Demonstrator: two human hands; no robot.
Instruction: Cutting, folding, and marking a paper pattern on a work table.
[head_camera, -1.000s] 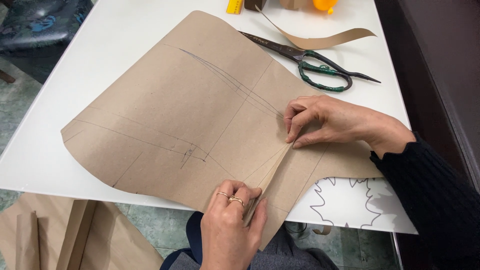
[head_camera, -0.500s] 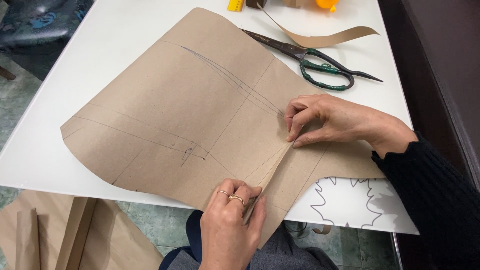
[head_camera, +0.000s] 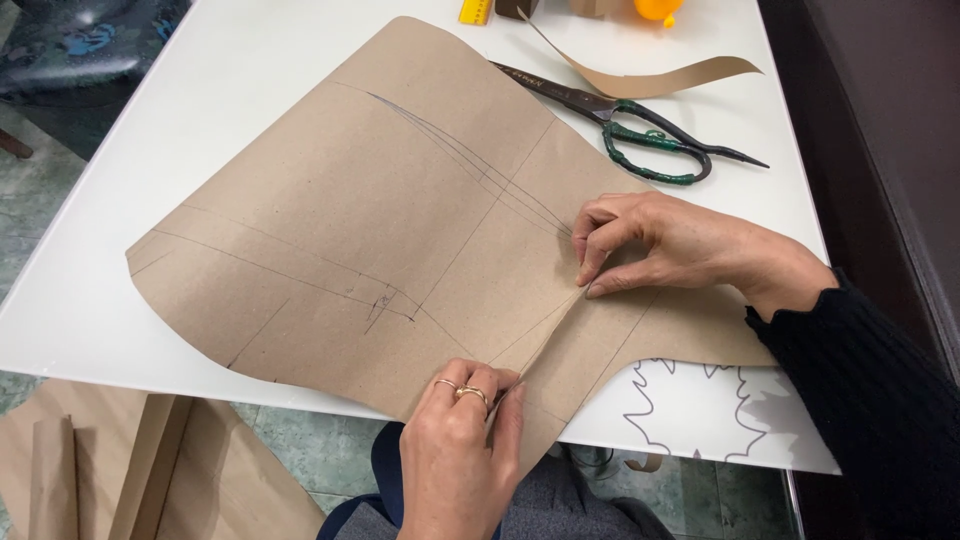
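One view only, worn on the head, looking steeply down and forward over the white table (head_camera: 150, 130) from its near edge. It sits close: the table fills most of the frame, its far edge cut off at the top. Just below the near edge, the wearer's lap shows at bottom centre, and floor tiles appear left of the table. A dark wall runs right of the table. No second view shares anything.
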